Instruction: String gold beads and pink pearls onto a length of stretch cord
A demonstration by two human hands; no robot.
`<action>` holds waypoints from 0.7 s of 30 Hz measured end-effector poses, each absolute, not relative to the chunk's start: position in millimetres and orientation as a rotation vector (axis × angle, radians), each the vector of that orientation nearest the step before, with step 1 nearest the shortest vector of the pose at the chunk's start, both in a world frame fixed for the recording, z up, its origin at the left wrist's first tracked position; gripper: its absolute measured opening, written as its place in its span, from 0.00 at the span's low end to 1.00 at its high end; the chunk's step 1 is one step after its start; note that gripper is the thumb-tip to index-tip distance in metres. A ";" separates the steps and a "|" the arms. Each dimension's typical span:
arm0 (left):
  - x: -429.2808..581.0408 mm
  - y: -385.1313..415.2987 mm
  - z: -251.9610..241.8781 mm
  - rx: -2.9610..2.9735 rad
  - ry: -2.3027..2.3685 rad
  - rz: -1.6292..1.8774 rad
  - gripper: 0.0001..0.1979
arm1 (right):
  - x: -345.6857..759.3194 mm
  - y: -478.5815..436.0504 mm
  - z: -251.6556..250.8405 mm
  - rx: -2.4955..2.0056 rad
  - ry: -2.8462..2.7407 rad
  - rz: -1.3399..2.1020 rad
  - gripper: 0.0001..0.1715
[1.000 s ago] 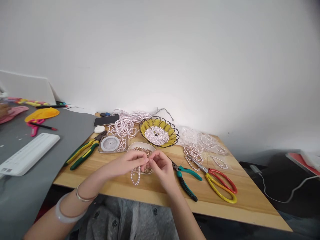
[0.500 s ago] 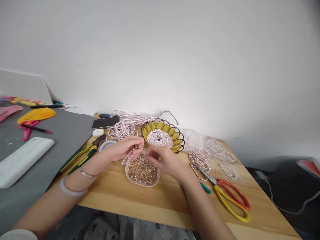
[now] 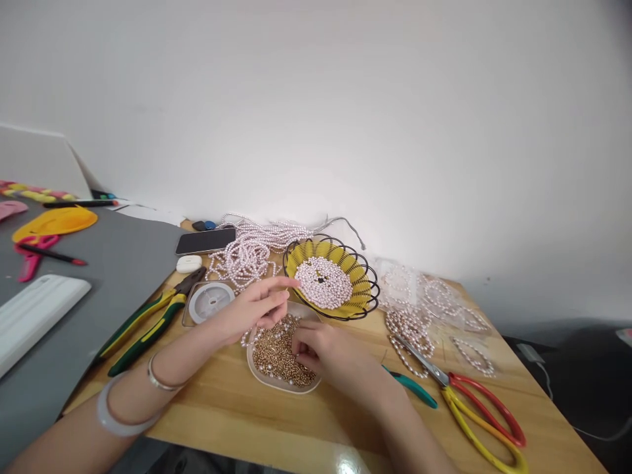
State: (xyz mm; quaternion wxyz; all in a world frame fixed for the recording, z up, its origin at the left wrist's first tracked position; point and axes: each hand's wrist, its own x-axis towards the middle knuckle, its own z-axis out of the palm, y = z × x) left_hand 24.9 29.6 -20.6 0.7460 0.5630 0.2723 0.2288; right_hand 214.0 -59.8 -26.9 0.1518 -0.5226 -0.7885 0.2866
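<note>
My left hand [image 3: 259, 306] hovers over the back left side of a clear tub, index finger stretched forward and the other fingers curled. A short strand of pale pink beads [image 3: 251, 338] hangs beneath it; its upper end is hidden in the fingers. My right hand [image 3: 323, 345] dips into the tub's right side, thumb and fingers pinched together against the gold beads [image 3: 276, 352]. Whatever lies between those fingertips is too small to make out. A few pearly beads are mixed among the gold ones. Just behind stands a yellow basket [image 3: 363, 283] with a black looped rim, holding loose pale pink beads [image 3: 326, 283].
Pliers [image 3: 148, 322] and a spool [image 3: 211, 303] lie left, a phone [image 3: 206, 241] and earbud case [image 3: 189, 264] behind. Bead strands [image 3: 247, 260] pile by the wall. On the right are scissors [image 3: 464, 401], a teal-handled tool [image 3: 415, 388] and bagged bead strands [image 3: 434, 296].
My right hand has gone down from beside my left hand into the gold beads. My left index finger has stretched forward. The whole view has shifted slightly.
</note>
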 end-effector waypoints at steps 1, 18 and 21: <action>25.1 29.3 -21.1 1.202 0.603 0.525 0.22 | 214.4 -58.3 -26.1 -1.446 -2.204 0.863 0.14; 27.8 13.9 -23.5 1.211 0.555 0.459 0.13 | 201.7 -49.2 -36.1 -0.918 -1.229 0.894 0.11; 27.5 13.2 -26.6 1.207 0.576 0.456 0.14 | 203.4 -50.8 -34.3 -0.946 -1.325 0.790 0.12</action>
